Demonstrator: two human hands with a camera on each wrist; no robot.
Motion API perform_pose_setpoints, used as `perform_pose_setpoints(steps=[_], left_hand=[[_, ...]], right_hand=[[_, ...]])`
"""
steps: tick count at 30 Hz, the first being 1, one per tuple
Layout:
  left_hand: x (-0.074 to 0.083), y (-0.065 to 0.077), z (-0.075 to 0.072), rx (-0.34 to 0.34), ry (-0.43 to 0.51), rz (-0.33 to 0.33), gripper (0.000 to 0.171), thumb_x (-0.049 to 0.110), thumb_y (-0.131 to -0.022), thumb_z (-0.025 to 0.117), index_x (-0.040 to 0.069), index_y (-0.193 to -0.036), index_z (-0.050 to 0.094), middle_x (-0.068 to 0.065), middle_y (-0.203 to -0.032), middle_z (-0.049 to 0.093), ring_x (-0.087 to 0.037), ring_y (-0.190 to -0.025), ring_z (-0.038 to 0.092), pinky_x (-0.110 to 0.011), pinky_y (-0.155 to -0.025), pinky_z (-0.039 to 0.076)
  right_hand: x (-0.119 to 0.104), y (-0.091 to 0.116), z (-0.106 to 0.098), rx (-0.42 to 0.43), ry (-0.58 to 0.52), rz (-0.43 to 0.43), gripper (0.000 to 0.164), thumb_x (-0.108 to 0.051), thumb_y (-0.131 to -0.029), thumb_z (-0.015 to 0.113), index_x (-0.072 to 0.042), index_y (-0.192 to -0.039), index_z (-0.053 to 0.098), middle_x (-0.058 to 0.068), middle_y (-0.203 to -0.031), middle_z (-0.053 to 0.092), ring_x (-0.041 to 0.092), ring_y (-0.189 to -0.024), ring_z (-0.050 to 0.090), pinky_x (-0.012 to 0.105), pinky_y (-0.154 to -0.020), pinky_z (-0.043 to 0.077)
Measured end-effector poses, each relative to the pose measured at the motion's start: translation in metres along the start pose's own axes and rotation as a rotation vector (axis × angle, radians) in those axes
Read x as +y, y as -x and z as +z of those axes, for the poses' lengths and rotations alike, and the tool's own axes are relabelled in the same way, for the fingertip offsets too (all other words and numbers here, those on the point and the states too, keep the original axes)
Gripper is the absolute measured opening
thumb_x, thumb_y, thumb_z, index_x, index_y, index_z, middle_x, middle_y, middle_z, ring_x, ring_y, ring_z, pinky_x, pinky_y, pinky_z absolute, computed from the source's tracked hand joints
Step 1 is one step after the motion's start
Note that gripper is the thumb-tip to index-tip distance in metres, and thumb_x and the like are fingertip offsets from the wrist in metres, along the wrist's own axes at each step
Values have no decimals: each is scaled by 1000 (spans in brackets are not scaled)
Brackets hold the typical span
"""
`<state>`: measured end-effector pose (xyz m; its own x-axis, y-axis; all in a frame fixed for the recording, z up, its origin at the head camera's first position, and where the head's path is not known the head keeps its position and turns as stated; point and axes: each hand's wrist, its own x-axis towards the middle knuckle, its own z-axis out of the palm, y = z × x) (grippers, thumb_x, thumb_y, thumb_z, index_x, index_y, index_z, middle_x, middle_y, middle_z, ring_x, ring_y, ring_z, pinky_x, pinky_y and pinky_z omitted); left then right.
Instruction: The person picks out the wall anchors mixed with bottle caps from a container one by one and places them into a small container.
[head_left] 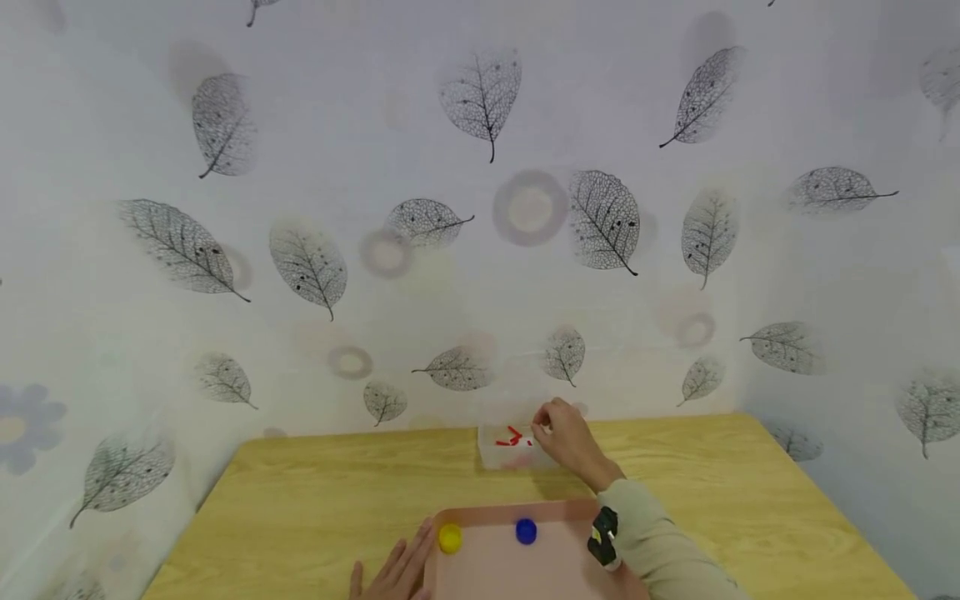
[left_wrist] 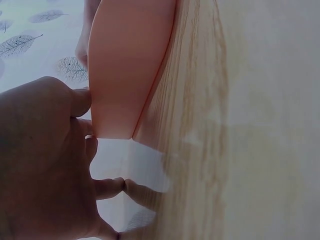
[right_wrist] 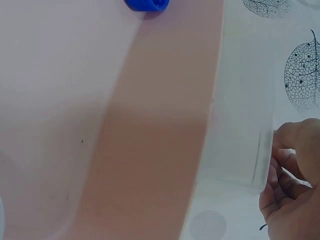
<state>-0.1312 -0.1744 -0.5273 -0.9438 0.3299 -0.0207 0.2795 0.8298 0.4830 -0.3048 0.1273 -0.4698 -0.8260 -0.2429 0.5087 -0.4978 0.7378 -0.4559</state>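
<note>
A pink tray (head_left: 517, 509) lies at the table's front, with a yellow round cap (head_left: 450, 538) and a blue round cap (head_left: 526, 532) inside. My left hand (head_left: 397, 569) rests along its left side, fingers mostly straight; in the left wrist view the thumb touches the tray's rim. Behind the tray stands a translucent plastic box (head_left: 498, 457) with several small red pieces (head_left: 514, 437). My right hand (head_left: 567, 437) is at the box's right end, thumb and fingers curled close together at the rim. Whether anything is between those fingertips is hidden.
The wooden table (head_left: 322, 492) backs onto a wall (head_left: 480, 292) with leaf-patterned paper. The box stands near the table's back edge, close to the wall. A black-and-white device (head_left: 603, 537) sits on the right wrist, over the tray's right side.
</note>
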Motion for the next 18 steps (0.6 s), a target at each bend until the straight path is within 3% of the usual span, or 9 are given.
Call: perform_pose_setpoints(steps=[8,14,18], left_hand=[[-2,-8,-2,-18,1,10,61,58,-97,31,41,-151,10,17,-157,9,-40,-134,33,-83,-88,1],[-6,-11,-9,-27,42,65,60,52,-99,32,37,-152,9,10,-158,10,-42,-134,31,-85,-85,2],[-7,-12,-22,3,44,122,59,46,-101,33,33,-153,8,5,-158,11,-42,-136,27,-83,-87,5]], right_hand=[[-4,2,-23,70,-8,-20,8,-4,-80,73,-3,-81,65,8,-78,57,21,-69,54,32,-63,48],[-5,10,-44,72,-14,3,10,-8,-84,71,-6,-92,65,6,-85,58,22,-74,55,33,-65,48],[-3,18,-57,85,-18,-3,18,-10,-85,70,-5,-101,65,9,-92,61,22,-79,57,37,-69,50]])
